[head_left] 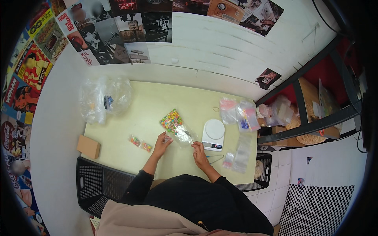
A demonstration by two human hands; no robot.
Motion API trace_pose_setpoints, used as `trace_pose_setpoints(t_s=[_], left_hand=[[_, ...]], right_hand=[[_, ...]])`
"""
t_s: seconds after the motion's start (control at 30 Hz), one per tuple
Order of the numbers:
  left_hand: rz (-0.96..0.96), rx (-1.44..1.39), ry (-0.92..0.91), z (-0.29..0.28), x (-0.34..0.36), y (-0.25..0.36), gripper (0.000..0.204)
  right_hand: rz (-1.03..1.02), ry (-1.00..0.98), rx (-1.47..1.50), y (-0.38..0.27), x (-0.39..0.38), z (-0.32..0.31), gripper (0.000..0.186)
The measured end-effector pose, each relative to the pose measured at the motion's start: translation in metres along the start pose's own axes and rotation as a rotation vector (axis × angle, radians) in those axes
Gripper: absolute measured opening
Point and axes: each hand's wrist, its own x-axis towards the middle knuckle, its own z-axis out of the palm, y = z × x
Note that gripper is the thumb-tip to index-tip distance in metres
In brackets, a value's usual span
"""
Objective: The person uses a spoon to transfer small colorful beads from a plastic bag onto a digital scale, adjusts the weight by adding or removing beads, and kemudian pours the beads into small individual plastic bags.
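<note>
A clear plastic bag (pixel 172 121) of small multicoloured candies lies on the table, its candies at the far end and its emptier part toward me. My right hand (pixel 201 156) is closed, fingertips pinching the near right edge of this bag. Close to the bag's left side, my left hand (pixel 160 146) is closed on a small clear, pinkish plastic bag (pixel 168 139); whether anything is inside is too small to tell. Left of that hand lie two small candy packets (pixel 146 146). A white digital kitchen scale (pixel 214 130) stands just beyond my right hand, with nothing on its round plate.
Stacks of clear plastic bags (pixel 247 116) lie at the table's right, with long clear sleeves (pixel 241 154) nearer. A thin blue tool (pixel 215 159) rests beside my right wrist. A bulky clear bag (pixel 104 100), a brown box (pixel 88 146) and a black crate (pixel 100 183) are left.
</note>
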Motion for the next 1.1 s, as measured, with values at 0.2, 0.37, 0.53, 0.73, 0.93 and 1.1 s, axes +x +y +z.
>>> trace_pose_setpoints(t_s=[0.2,0.37,0.53,0.73,0.93,1.1], left_hand=[[-0.097,-0.148,-0.047,0.018,0.009,0.019,0.041],[-0.168,-0.175,-0.09,0.016,0.014,0.016,0.046],[-0.171,-0.207,-0.089,0.007,0.015,0.001,0.045],[-0.202,-0.223,0.015,-0.005,0.021,-0.002,0.042],[-0.227,-0.245,-0.059,0.004,0.024,0.027,0.061],[-0.263,-0.276,-0.042,-0.004,0.022,0.022,0.034]], right_hand=[[-0.004,0.065,-0.046,0.018,0.016,0.028,0.046],[-0.016,0.057,0.057,0.017,0.026,0.04,0.05],[-0.022,-0.083,0.159,0.012,0.022,0.033,0.047],[0.052,0.12,0.171,0.012,0.031,0.028,0.037],[0.07,0.01,0.216,0.027,0.038,0.044,0.032],[0.047,0.052,0.253,0.031,0.029,0.031,0.033]])
